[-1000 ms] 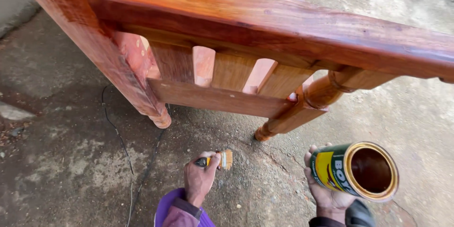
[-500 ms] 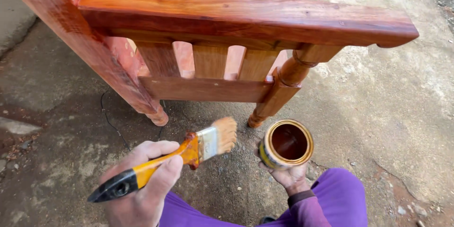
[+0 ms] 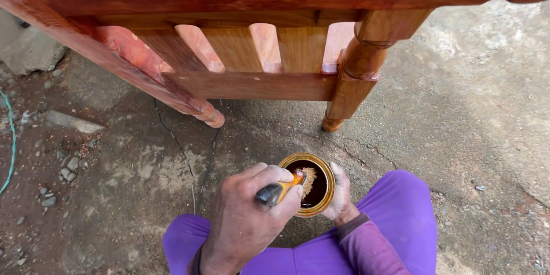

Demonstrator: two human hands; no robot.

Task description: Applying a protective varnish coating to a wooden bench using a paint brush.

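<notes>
Paintbrush (image 3: 289,182) bristles are dipped into the open tin (image 3: 310,184), which is held low between the purple-clad knees (image 3: 401,206), just above the ground (image 3: 470,114). The brush's orange and black handle is gripped in the closed left hand (image 3: 246,217), fingers wrapped around it; most of the handle is hidden inside the fist, and only the black butt end and a short orange stretch can be seen. The tin is clasped from its far right side by the right hand (image 3: 342,190), whose fingers are curled against the wall; the palm and thumb are hidden behind the tin, and its label cannot be made out. Dark liquid fills the tin, and the bristle tips are partly sunk in it. Little room is left between the tin's rim and the left knuckles.

Beyond the tin, a stretch of cracked ground lies open up to the two legs of a reddish wooden bench (image 3: 275,34). Its turned front leg (image 3: 349,89) stands nearest, well apart from the tin. The bench's top rail is cut off by the upper edge. A green cord (image 3: 11,137) is cut off at the left edge beside loose stones.
</notes>
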